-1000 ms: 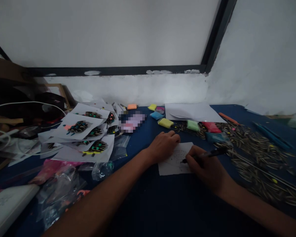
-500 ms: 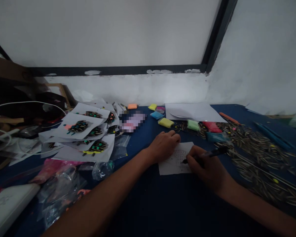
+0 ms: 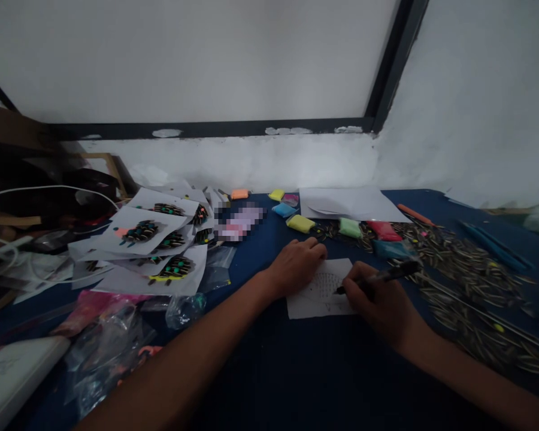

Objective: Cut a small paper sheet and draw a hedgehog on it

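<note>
A small white sheet of paper [image 3: 303,306] lies on the blue tabletop, with rows of tiny dark marks forming a rounded drawing. My left hand [image 3: 297,266] presses on its upper left edge, fingers curled and pressed together, their tips hidden. In my right hand [image 3: 379,308] is a black pen [image 3: 393,273], pinched near its lower end. The pen's tip points left, at the right side of the drawing; whether it touches the paper I cannot tell. Beyond both hands are small packets, among them a yellow packet [image 3: 300,224] and a green packet [image 3: 350,227].
Striped seeds [image 3: 471,269] spread over the right side, with a thin metal rod and blue tweezers [image 3: 494,242] nearby. Stacked sheets with seed figures [image 3: 139,230] stand at left, above clear plastic bags [image 3: 112,341]. White paper [image 3: 354,203] lies by the wall.
The pen and my right hand have shifted slightly, the tip now a little higher and to the right on the drawing. My left hand stays on the paper.
</note>
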{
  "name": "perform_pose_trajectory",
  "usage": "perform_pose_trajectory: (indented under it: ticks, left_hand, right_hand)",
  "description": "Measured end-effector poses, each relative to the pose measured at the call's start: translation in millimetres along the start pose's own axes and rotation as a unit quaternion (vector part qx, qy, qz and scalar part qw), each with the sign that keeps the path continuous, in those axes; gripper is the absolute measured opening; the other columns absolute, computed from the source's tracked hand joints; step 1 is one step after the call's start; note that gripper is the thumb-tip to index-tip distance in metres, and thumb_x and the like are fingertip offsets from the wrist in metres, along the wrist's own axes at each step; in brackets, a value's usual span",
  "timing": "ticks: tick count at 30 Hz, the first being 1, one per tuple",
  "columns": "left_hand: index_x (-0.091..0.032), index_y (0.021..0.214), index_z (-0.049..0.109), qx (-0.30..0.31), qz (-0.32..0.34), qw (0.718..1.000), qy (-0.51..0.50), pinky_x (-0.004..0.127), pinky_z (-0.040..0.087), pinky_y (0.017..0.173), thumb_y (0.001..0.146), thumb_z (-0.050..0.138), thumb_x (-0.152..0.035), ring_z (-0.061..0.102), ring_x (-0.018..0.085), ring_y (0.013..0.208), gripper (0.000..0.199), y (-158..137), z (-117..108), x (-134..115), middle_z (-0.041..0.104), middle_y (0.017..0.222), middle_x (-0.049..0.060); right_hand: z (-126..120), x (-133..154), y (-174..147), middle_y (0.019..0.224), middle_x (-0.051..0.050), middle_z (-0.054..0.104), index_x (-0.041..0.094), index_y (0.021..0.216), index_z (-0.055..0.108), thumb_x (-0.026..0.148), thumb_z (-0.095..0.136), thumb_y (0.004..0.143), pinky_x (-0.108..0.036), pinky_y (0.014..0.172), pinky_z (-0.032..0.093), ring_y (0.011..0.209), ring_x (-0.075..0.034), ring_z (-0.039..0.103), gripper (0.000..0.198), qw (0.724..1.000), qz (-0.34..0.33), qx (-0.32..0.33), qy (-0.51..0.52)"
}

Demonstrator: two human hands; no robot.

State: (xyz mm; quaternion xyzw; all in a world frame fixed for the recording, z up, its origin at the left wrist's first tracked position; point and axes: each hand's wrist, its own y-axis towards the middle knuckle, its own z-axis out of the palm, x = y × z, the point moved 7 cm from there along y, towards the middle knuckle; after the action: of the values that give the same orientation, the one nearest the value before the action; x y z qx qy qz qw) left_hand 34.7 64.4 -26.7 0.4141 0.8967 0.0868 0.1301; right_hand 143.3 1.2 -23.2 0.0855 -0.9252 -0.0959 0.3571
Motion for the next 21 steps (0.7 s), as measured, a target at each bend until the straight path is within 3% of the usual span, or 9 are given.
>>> perform_pose_trajectory:
  ticks: [21]
  left_hand:
    - [-0.019, 0.098, 0.054, -0.002, -0.002, 1.0, 0.0, 0.032, 0.041, 0.078, 0.095, 0.033, -0.019, 0.054, 0.017, 0.083, 0.021, 0.2, -0.4, 0.1, 0.056, 0.097, 0.003]
  right_hand:
    - [2.4, -0.4, 1.0, 0.047, 0.006, 0.044, 0.023, 0.064, 0.045, 0.03, 0.045, 0.082, -0.024, 0.043, 0.032, 0.043, -0.012, 0.045, 0.019, 1.0, -0.005, 0.001, 0.01]
